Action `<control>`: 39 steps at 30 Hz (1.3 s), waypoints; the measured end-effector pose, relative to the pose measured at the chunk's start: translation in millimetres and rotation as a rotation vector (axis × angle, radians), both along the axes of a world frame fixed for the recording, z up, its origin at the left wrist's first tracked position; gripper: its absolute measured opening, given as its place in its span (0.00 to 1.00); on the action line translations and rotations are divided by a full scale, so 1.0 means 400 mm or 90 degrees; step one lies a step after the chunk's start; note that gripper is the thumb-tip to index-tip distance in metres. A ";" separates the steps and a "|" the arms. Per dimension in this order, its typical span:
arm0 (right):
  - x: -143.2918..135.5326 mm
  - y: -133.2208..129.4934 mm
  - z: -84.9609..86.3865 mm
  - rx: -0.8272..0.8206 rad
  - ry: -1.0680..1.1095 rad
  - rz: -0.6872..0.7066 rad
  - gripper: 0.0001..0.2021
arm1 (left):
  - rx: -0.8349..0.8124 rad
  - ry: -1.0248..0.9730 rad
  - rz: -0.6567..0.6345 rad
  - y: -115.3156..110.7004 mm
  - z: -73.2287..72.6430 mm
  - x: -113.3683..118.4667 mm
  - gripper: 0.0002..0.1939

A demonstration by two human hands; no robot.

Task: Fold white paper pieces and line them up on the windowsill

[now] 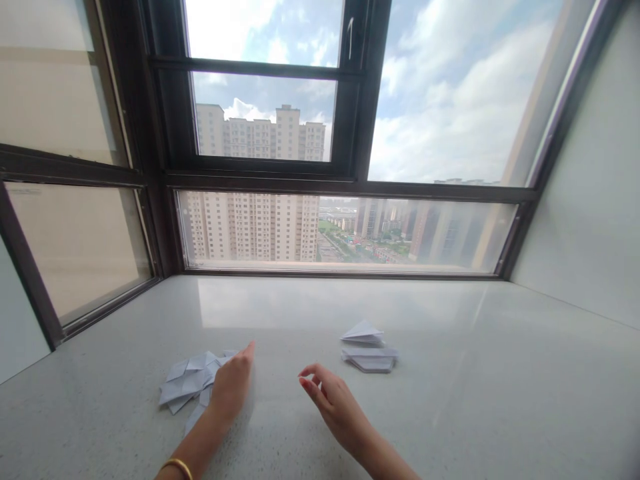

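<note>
My left hand (234,383) is at the right edge of a loose pile of folded white papers (193,379) and partly covers it. One finger points forward; the other fingers are hidden behind the back of the hand, so I cannot see whether they grip a paper. Over the pale sill, my right hand (333,403) has its fingers loosely curled, thumb and index tips a little apart, with nothing visible between them. Beyond it lie a pointed folded paper (363,331) and, just in front, a flat-bottomed folded paper piece (371,360).
The speckled white sill (465,373) reaches back to a dark window frame (345,275). A side window (75,247) stands at the left and a white wall (590,200) at the right. Tall buildings (250,227) show through the glass.
</note>
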State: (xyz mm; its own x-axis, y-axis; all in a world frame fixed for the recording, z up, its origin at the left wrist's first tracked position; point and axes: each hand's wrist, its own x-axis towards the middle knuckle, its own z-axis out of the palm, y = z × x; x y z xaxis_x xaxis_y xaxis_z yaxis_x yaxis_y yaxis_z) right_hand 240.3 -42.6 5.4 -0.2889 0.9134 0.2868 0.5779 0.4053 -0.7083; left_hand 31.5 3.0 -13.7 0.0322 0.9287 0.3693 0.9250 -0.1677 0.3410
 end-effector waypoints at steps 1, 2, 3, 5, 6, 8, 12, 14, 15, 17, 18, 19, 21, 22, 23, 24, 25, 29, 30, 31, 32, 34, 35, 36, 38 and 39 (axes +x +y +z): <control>0.001 0.004 -0.011 0.000 -0.005 -0.008 0.21 | 0.003 -0.007 -0.005 0.000 0.003 0.000 0.26; 0.002 0.008 -0.020 0.002 -0.007 -0.012 0.21 | 0.004 -0.012 -0.012 -0.001 0.007 0.002 0.27; 0.001 0.012 -0.027 0.004 -0.002 -0.015 0.21 | 0.005 -0.011 -0.021 -0.002 0.013 0.004 0.27; 0.000 0.018 -0.036 0.000 0.034 -0.009 0.21 | 0.037 -0.049 -0.067 -0.006 0.031 0.013 0.25; -0.001 0.022 -0.040 -0.016 0.070 -0.004 0.22 | 0.065 -0.101 -0.102 -0.010 0.041 0.020 0.22; -0.006 0.028 -0.047 -0.079 0.165 0.016 0.24 | 0.117 -0.277 -0.181 -0.022 0.059 0.042 0.17; -0.026 0.032 -0.059 -0.211 0.337 0.086 0.27 | 0.080 -0.611 -0.257 -0.050 0.071 0.096 0.15; -0.034 0.029 -0.062 -0.233 0.370 0.113 0.25 | 0.032 -0.685 -0.278 -0.059 0.061 0.119 0.16; -0.036 0.028 -0.062 -0.237 0.377 0.116 0.24 | 0.009 -0.706 -0.295 -0.061 0.053 0.128 0.16; -0.036 0.027 -0.060 -0.236 0.383 0.103 0.22 | -0.031 -0.720 -0.332 -0.065 0.037 0.142 0.17; -0.033 0.029 -0.058 -0.231 0.390 0.092 0.21 | -0.047 -0.717 -0.345 -0.066 0.030 0.147 0.17; -0.029 0.032 -0.056 -0.224 0.401 0.080 0.20 | -0.059 -0.712 -0.353 -0.067 0.024 0.150 0.17; -0.018 0.040 -0.051 -0.206 0.439 0.056 0.20 | -0.078 -0.706 -0.354 -0.065 0.015 0.152 0.19; -0.012 0.044 -0.049 -0.199 0.462 0.043 0.19 | -0.086 -0.705 -0.350 -0.062 0.013 0.150 0.20; -0.006 0.048 -0.047 -0.198 0.486 0.030 0.20 | -0.091 -0.701 -0.345 -0.056 0.012 0.145 0.21; -0.001 0.052 -0.045 -0.203 0.508 0.018 0.20 | -0.089 -0.689 -0.336 -0.049 0.011 0.138 0.22; 0.005 0.055 -0.044 -0.211 0.527 0.010 0.20 | -0.073 -0.661 -0.316 -0.039 0.010 0.127 0.22; 0.016 0.058 -0.040 -0.229 0.559 0.018 0.19 | 0.067 -0.303 -0.121 0.004 0.006 0.059 0.20; 0.016 0.056 -0.039 -0.228 0.558 0.022 0.18 | 0.076 -0.260 -0.097 0.009 0.004 0.042 0.20; 0.015 0.055 -0.037 -0.224 0.555 0.025 0.18 | 0.080 -0.222 -0.074 0.011 0.004 0.026 0.20; 0.013 0.053 -0.035 -0.220 0.552 0.023 0.17 | 0.075 -0.155 -0.041 0.010 0.003 0.014 0.21; 0.009 0.050 -0.031 -0.214 0.545 0.018 0.17 | 0.038 0.008 0.031 0.000 0.005 0.002 0.23; 0.008 0.050 -0.030 -0.211 0.542 0.016 0.16 | 0.016 0.096 0.064 -0.007 0.008 0.001 0.24; 0.007 0.050 -0.030 -0.208 0.540 0.013 0.16 | -0.006 0.164 0.087 -0.013 0.012 0.002 0.26; 0.007 0.051 -0.030 -0.203 0.538 0.008 0.16 | -0.030 0.221 0.098 -0.021 0.022 0.009 0.26; 0.008 0.053 -0.031 -0.202 0.539 0.006 0.16 | -0.035 0.225 0.093 -0.023 0.027 0.012 0.26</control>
